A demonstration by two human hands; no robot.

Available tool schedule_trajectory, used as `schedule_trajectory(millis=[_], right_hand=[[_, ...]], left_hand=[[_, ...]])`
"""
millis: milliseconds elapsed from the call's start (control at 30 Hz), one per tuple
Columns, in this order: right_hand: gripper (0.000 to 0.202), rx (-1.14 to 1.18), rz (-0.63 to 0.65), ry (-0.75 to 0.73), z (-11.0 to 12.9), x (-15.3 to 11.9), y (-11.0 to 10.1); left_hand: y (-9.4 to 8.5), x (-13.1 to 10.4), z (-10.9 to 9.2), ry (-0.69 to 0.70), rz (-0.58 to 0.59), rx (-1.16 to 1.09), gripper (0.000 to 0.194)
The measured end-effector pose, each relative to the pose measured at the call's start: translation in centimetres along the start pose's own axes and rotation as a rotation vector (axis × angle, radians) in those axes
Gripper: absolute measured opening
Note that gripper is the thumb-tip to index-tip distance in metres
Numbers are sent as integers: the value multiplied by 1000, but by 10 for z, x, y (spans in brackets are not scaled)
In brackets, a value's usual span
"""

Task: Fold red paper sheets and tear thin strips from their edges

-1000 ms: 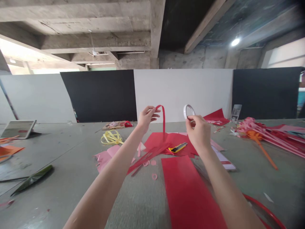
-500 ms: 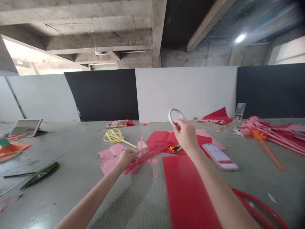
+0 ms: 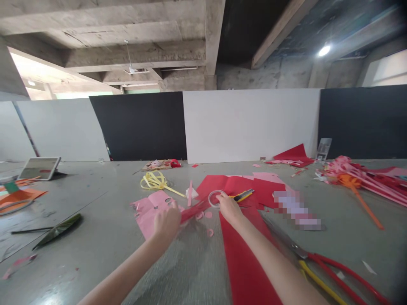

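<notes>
Red strips (image 3: 197, 208) left of the cutter (image 3: 244, 195) could tangle or crease, being thin and loose, and the cutter may scratch the right hand (image 3: 229, 207) because it lies so near. This hand pinches a pale, round tape ring (image 3: 210, 199) just left of the cutter. The left hand (image 3: 168, 219) curls at the strips' end farthest from the cutter; whether it grips, I cannot tell. Nearer than the cutter lies flat red paper (image 3: 239, 259).
</notes>
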State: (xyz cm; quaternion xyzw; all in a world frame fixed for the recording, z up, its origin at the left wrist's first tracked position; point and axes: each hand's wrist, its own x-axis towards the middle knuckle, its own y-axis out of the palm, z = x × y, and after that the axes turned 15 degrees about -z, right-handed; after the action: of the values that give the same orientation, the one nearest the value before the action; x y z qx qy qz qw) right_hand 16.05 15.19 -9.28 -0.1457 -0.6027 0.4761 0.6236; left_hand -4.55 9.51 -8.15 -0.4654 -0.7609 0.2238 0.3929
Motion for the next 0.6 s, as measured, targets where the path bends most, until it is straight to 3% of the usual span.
schedule_trajectory(millis=[133, 267, 333, 400, 533, 600], right_hand=[[20, 38, -80, -13, 4, 15, -43], [23, 110, -121, -90, 16, 17, -99], [24, 145, -125, -133, 24, 10, -126], [25, 175, -131, -166, 30, -2, -151], [23, 308, -63, -235, 40, -25, -192], [21, 332, -5, -230, 41, -35, -202]], left_hand=[[-1, -46, -39, 210, 77, 143, 22], [12, -100, -62, 523, 296, 96, 37], [25, -122, -59, 901, 398, 111, 47], [36, -137, -51, 1091, 407, 146, 33], [38, -152, -29, 1124, 380, 143, 39], [31, -152, -19, 1130, 442, 136, 38]])
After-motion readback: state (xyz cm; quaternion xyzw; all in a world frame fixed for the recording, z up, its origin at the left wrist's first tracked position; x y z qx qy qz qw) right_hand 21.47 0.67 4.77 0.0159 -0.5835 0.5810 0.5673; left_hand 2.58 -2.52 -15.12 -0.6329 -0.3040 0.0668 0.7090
